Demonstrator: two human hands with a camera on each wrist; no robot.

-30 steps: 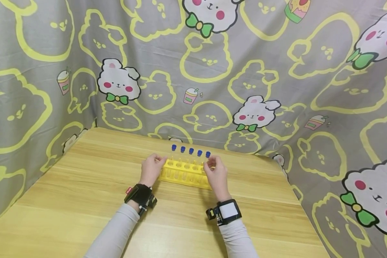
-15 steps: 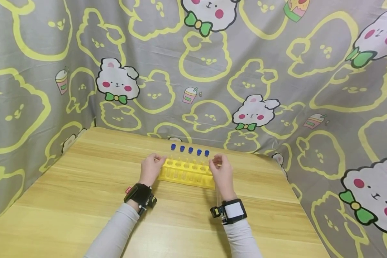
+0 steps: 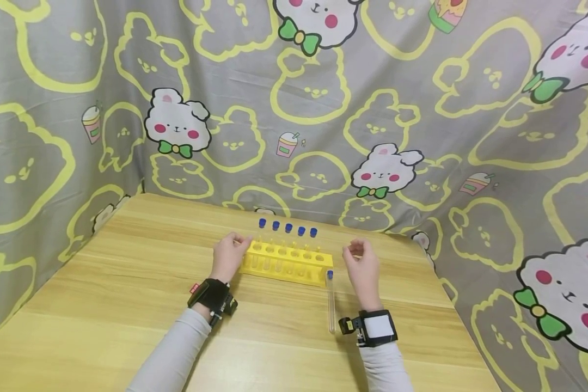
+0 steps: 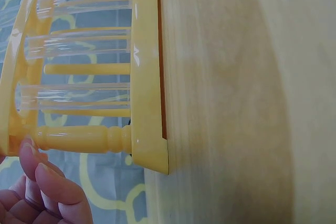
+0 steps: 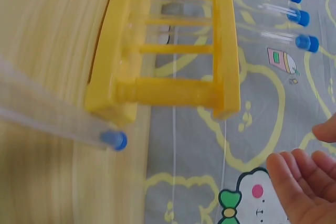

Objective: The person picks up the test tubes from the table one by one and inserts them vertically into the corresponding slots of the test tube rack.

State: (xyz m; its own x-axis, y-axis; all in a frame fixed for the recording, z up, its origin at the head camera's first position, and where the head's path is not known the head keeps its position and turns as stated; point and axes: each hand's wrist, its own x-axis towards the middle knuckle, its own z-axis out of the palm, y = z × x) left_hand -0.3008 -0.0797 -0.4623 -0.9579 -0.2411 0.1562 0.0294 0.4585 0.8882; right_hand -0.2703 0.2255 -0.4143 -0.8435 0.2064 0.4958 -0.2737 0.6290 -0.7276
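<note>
A yellow test tube rack (image 3: 286, 264) stands on the table, with several clear test tubes (image 4: 79, 97) upright in it. Their blue caps (image 3: 288, 227) line up above the rack. At its left end my left hand (image 3: 228, 256) pinches the upper corner, fingertips on the yellow plastic in the left wrist view. One more blue-capped test tube (image 3: 331, 307) lies on the table in front of the rack's right end. My right hand (image 3: 362, 272) is to the right of the rack, apart from it, its loosely bent fingers holding nothing; the right wrist view shows finger and thumb apart.
The wooden table (image 3: 103, 305) reaches back to a grey patterned curtain (image 3: 245, 81), which also hangs along the left and right sides. Each wrist wears a black strap with a small camera.
My right hand has moved right, away from the rack's end, letting go of the loose test tube, which now shows on the table. The left hand has stayed at the rack.
</note>
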